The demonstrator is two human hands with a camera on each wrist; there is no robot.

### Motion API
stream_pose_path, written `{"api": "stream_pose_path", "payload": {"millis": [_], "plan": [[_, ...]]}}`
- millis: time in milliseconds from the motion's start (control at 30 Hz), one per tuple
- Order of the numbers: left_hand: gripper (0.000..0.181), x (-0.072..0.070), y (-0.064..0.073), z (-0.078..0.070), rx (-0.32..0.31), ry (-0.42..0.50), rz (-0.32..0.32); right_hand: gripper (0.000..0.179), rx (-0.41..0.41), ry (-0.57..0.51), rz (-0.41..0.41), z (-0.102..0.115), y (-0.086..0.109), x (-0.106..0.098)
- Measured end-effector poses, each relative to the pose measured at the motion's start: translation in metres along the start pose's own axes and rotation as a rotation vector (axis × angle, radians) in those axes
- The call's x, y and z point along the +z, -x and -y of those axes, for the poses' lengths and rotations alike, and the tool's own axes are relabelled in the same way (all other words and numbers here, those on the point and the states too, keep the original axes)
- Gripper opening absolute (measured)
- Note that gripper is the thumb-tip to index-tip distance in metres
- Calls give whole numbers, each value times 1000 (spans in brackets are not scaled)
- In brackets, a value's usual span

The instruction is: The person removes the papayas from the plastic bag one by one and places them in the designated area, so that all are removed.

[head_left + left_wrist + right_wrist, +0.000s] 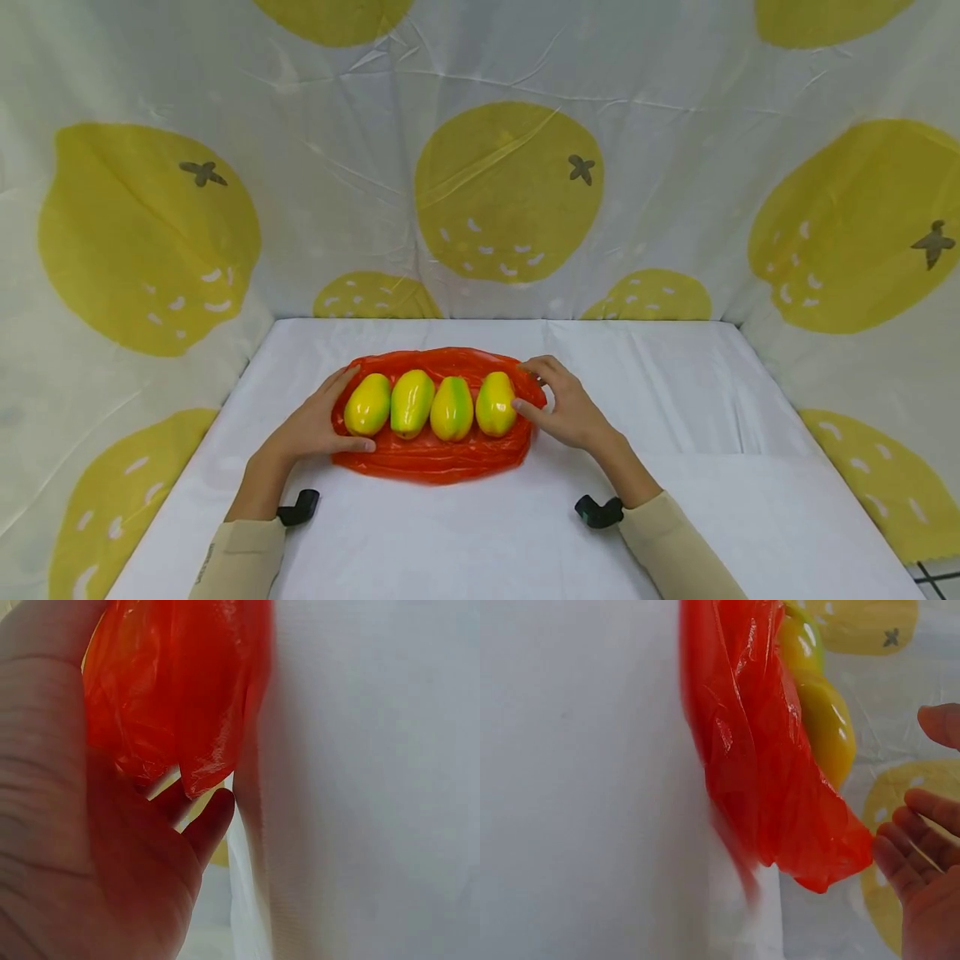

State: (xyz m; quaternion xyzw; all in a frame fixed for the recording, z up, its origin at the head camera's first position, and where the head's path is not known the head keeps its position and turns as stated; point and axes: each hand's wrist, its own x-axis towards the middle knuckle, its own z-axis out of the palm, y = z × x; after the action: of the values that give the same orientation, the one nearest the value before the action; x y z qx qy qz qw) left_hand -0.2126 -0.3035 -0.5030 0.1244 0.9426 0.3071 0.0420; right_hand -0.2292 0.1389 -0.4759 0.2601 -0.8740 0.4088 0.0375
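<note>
Several glossy yellow-green fruits [411,404], shaped like papayas or mangoes, stand in a row on a spread red plastic bag [438,458]. My left hand [318,423] rests around the bag's left end, thumb in front and fingers along the far side. In the left wrist view its fingers [214,821] reach past the hanging bag edge [199,727]. At the right end is my right hand [562,408], loosely bent, its thumb close to the rightmost fruit [496,404]. The right wrist view shows those fingers [900,866] at the bag's tip [832,859], the thumb apart from it.
A white cloth [465,533] covers the table. Behind it and along both sides hang pale curtains [337,192] printed with large yellow fruits. A black wrist-worn piece [300,507] sits by the left wrist, another [598,511] by the right.
</note>
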Motion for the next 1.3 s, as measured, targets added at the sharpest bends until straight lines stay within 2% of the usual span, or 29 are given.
{"api": "stream_pose_path", "payload": {"millis": [333, 633, 1033, 1300], "plan": [[131, 0, -2, 1, 24, 42, 20, 56, 84, -5, 72, 0, -1, 13], [130, -1, 0, 2, 15, 0, 28, 80, 222, 65, 122, 2, -3, 26], [128, -1, 2, 3, 3, 10, 28, 102, 294, 85, 127, 5, -8, 42], [128, 0, 2, 3, -1, 7, 31, 106, 285, 74, 96, 7, -9, 48]]}}
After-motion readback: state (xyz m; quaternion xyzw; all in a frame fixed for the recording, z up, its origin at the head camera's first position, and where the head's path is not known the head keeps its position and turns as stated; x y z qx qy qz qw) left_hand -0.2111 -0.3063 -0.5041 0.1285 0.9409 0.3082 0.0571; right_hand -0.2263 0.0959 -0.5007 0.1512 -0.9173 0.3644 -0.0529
